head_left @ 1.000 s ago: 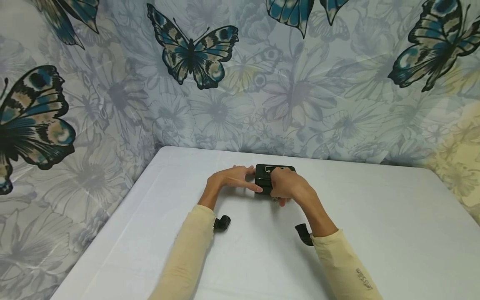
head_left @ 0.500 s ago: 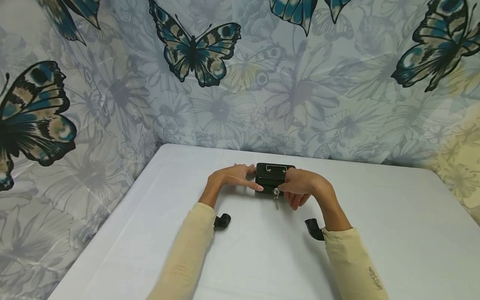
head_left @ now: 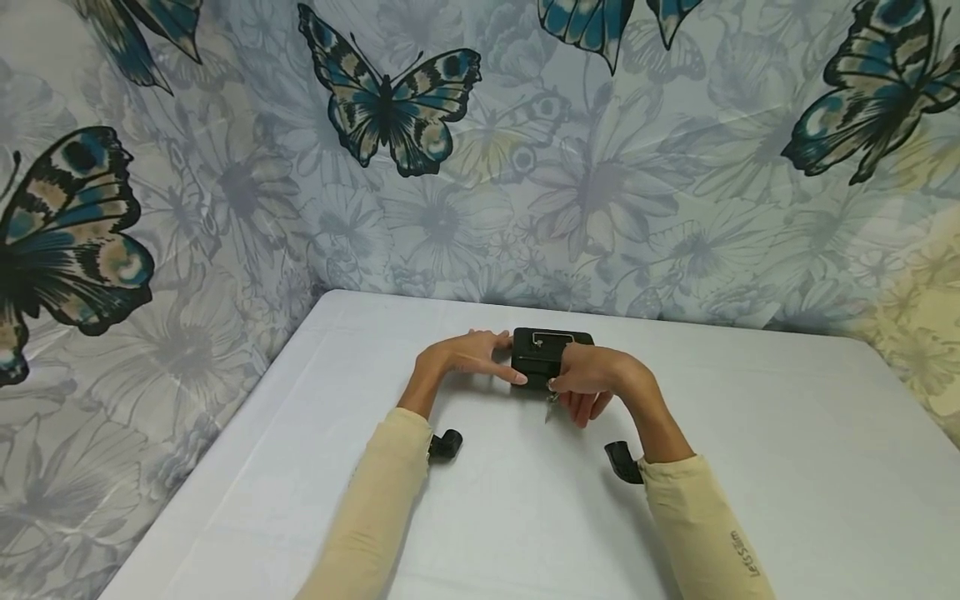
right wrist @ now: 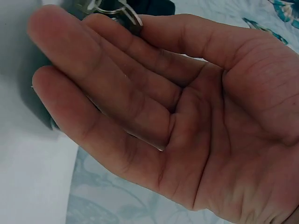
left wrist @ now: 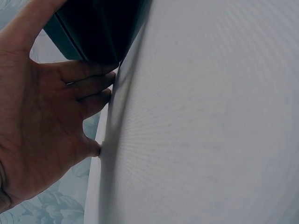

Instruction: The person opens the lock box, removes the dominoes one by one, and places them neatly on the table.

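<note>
A small black cash box [head_left: 527,359] with a thin metal handle on its lid stands on the table, lid down. My left hand [head_left: 474,353] is at the box's left end, thumb at the front corner and fingers fairly straight along the side. In the left wrist view those fingers [left wrist: 88,86] touch the lower edge of the dark box [left wrist: 100,28]. My right hand [head_left: 590,372] pinches a key [head_left: 552,400] at the box's front, between thumb and index finger. The right wrist view shows metal of the key [right wrist: 122,10] at the fingertips; the other fingers extend loosely below. The lock is hidden.
The box rests toward the back of a white-covered table [head_left: 525,517]. Behind and to the left hangs a butterfly-print cloth [head_left: 450,225]. A black wrist mount [head_left: 447,445] sits on the left wrist, another mount [head_left: 622,462] on the right.
My right hand has drawn back from over the lid to the box's front, and its fingers have closed in on the key. The left hand and box stay nearly still.
</note>
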`<state>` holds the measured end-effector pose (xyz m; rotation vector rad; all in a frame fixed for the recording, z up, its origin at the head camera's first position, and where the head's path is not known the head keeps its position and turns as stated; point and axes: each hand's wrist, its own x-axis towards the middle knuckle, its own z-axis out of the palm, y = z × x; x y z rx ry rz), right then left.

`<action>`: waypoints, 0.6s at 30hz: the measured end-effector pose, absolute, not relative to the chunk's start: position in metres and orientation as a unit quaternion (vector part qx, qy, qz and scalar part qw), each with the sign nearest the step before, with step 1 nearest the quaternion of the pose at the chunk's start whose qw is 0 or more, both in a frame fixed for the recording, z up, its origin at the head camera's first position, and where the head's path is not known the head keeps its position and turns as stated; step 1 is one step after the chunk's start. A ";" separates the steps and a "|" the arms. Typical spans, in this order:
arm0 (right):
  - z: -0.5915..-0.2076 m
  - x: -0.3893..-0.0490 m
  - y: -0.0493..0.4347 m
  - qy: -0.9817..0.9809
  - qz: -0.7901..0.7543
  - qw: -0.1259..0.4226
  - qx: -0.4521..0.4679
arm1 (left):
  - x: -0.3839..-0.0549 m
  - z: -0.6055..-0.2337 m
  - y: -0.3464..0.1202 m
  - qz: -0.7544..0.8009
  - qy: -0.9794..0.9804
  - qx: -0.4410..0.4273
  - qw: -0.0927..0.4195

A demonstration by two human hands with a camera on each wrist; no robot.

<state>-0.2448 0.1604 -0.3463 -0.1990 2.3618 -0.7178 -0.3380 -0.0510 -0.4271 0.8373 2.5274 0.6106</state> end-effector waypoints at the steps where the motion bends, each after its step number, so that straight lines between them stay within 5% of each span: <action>1: -0.346 -0.245 0.160 0.901 -0.273 0.327 -0.077 | -0.338 -0.427 -0.051 0.218 0.906 0.301 0.203; 18: -0.351 -0.242 0.162 0.886 -0.291 0.353 -0.078 | -0.336 -0.427 -0.050 0.208 0.912 0.291 0.200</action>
